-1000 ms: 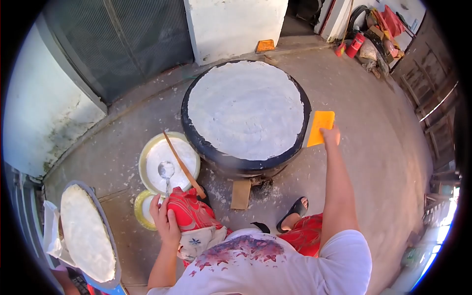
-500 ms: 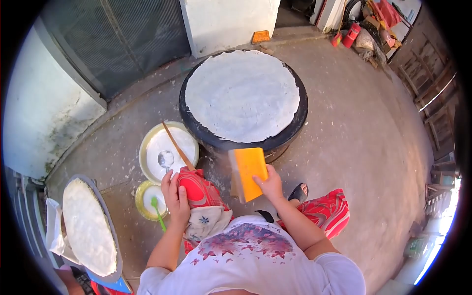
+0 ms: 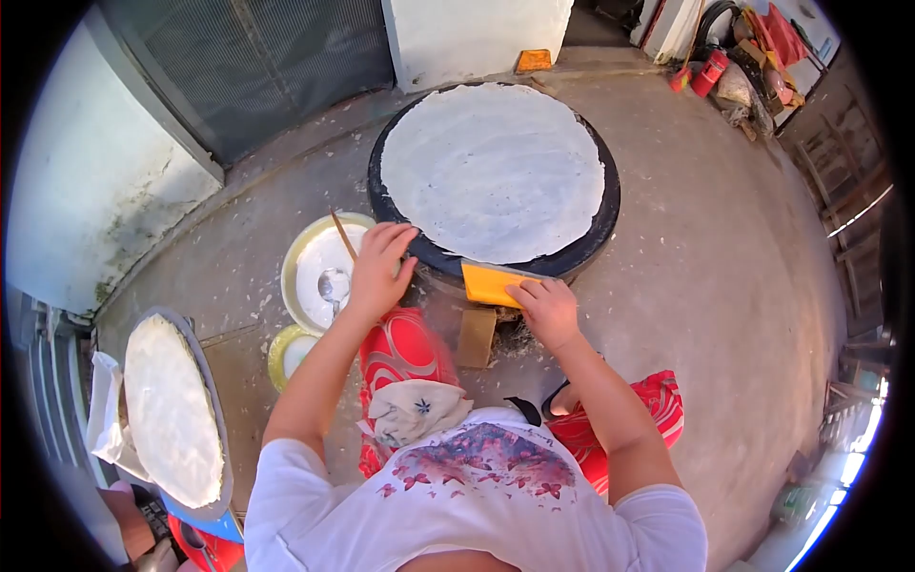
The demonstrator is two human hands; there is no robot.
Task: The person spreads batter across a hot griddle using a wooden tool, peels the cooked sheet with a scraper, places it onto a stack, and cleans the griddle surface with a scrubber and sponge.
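Observation:
A round black griddle (image 3: 611, 205) bears a thin white sheet of batter (image 3: 491, 172) spread almost to its rim. My right hand (image 3: 548, 310) grips a yellow scraper (image 3: 488, 284), its blade at the griddle's near edge. At the griddle's near-left rim is my left hand (image 3: 379, 267), fingers stretched out and thumb apart, holding nothing I can see. Beside that hand stands a large bowl of white batter (image 3: 315, 272), with a metal ladle (image 3: 333, 284) and a wooden stick (image 3: 343, 234) in it. My left forearm partly covers a smaller yellow-green bowl (image 3: 277, 360).
At the left, a large round tray (image 3: 225, 458) carries a pile of white flatbreads (image 3: 172, 410). A brown block (image 3: 476, 338) sits below the griddle's front. A cloth (image 3: 416, 410) lies on my left knee. Clutter (image 3: 753, 81) fills the far right corner.
My left hand has moved from my knee forward to the griddle's rim. My right hand has brought the scraper forward and turned it flat against the griddle's near edge.

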